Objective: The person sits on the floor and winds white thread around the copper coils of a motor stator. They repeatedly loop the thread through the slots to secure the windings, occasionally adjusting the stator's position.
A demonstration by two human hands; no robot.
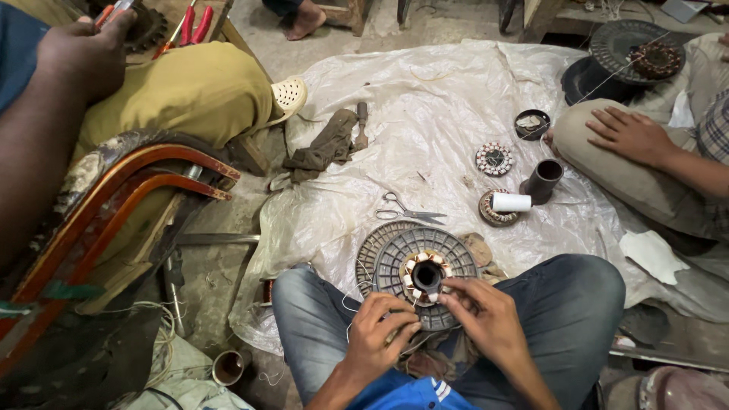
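Spread over the concrete floor, a crumpled plastic sheet (pixel 456 99) is carrying your work. Your left hand (pixel 380 330) and right hand (pixel 486 319) are pinching the wound stator (pixel 425 277) at the sheet's near edge. Scissors (pixel 406 212) and a white roll (pixel 510 202) are lying beyond.

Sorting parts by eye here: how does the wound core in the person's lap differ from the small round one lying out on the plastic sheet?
The wound core in the lap sits inside a ribbed grey disc and both hands, left hand and right hand, touch it; the small round core lies bare and untouched. The lap one looks larger. Both are ring-shaped with pale segments around a dark centre.
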